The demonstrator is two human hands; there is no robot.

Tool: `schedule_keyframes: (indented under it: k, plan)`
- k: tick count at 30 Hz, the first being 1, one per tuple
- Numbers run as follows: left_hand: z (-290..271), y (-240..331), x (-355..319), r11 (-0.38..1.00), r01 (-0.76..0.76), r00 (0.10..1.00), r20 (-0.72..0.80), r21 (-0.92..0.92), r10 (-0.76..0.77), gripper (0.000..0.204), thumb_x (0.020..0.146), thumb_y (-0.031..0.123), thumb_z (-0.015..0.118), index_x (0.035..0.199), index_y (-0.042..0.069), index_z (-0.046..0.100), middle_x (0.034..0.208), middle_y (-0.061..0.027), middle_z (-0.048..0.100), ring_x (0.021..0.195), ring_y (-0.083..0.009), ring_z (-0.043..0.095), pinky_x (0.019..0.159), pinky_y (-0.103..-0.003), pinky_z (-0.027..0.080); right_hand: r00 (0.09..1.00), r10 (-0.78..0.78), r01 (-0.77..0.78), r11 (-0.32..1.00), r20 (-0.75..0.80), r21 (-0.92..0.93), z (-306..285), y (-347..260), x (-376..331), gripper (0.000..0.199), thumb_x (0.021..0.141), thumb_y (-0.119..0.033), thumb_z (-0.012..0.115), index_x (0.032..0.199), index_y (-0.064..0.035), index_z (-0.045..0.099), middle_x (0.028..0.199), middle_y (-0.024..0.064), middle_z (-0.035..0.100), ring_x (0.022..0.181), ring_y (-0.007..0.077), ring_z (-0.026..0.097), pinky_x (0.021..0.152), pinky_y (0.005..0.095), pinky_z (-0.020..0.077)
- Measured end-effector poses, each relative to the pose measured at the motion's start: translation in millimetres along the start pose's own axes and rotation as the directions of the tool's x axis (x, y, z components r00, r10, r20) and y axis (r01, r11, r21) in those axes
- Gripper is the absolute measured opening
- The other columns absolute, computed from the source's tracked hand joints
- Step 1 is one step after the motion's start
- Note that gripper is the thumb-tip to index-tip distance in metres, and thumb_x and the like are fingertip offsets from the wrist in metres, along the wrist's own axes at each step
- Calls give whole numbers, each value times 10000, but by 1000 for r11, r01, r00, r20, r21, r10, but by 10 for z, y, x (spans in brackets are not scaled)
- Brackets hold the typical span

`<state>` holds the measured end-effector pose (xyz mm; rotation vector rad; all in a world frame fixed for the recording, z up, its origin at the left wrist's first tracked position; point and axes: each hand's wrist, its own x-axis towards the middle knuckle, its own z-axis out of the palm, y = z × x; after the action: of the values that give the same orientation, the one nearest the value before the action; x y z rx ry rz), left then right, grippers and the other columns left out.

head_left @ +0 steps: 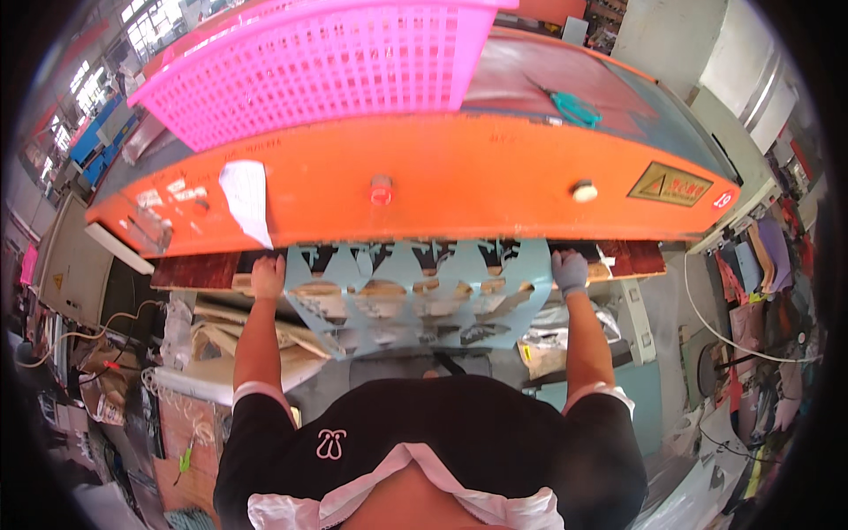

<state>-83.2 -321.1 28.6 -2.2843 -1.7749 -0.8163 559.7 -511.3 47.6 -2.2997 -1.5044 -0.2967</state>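
A light blue sheet [415,300] with many shaped cut-outs hangs from under the front of a big orange machine [442,177]. My bare left hand [268,276] grips its left edge at the machine's opening. At the sheet's right edge my right hand [570,271], in a grey glove, holds on. The sheet droops between my two hands, over a brown wooden bed [194,269] inside the machine. Both forearms reach up from my black top.
A pink plastic mesh basket [318,62] rests on the machine's dark lid, and teal scissors [574,109] lie there too. Cardboard and scraps pile at the lower left, coloured material pieces [760,265] hang at the right, and a white cable [724,331] loops down.
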Motion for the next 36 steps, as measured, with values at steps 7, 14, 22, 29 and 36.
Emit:
schedule_keyframes:
  k: [7, 14, 22, 29, 36]
  plan:
    - [-276, 171, -221, 996, 70, 996, -47, -47, -72, 379, 860, 256, 550, 564, 20, 530, 674, -143, 526, 714, -351, 518, 646, -472, 424, 996, 81, -73, 985, -42, 159, -185, -8, -215, 347, 791, -300, 541, 622, -21, 658, 609, 188, 605, 629, 371, 612, 748, 430, 509]
    - [-800, 422, -206, 996, 44, 994, -98, -74, -52, 350, 840, 218, 570, 554, 33, 491, 658, -122, 501, 682, -327, 508, 610, -456, 413, 956, 278, -254, 945, -94, 208, -655, -66, -390, 390, 832, -348, 534, 661, -26, 671, 647, 187, 615, 660, 359, 612, 635, 452, 471]
    - [-911, 524, 12, 995, 19, 994, -102, -94, -28, 309, 807, 132, 589, 547, 33, 456, 639, -127, 462, 626, -333, 472, 555, -448, 373, 907, 410, -386, 900, -96, 200, -748, -166, -82, 370, 863, -318, 530, 687, -29, 680, 670, 156, 604, 655, 314, 597, 598, 422, 433]
    - [-1054, 585, 260, 969, 22, 1000, 7, -246, -21, 180, 799, 147, 610, 691, 41, 512, 738, -123, 509, 719, -324, 506, 635, -440, 384, 938, 347, -342, 918, 10, 199, -848, -309, 85, 308, 876, -270, 519, 774, -11, 651, 759, 164, 593, 751, 325, 577, 676, 417, 434]
    - [-20, 1713, 1312, 863, -317, 910, 132, -393, 394, 404, 830, 206, 586, 1208, 80, 520, 1325, -110, 455, 1246, -300, 392, 1027, -498, 281, 990, -104, 111, 992, -99, 60, -347, -952, 854, 486, 835, -365, 587, 1188, -34, 548, 1244, 225, 510, 1155, 396, 466, 954, 455, 395]
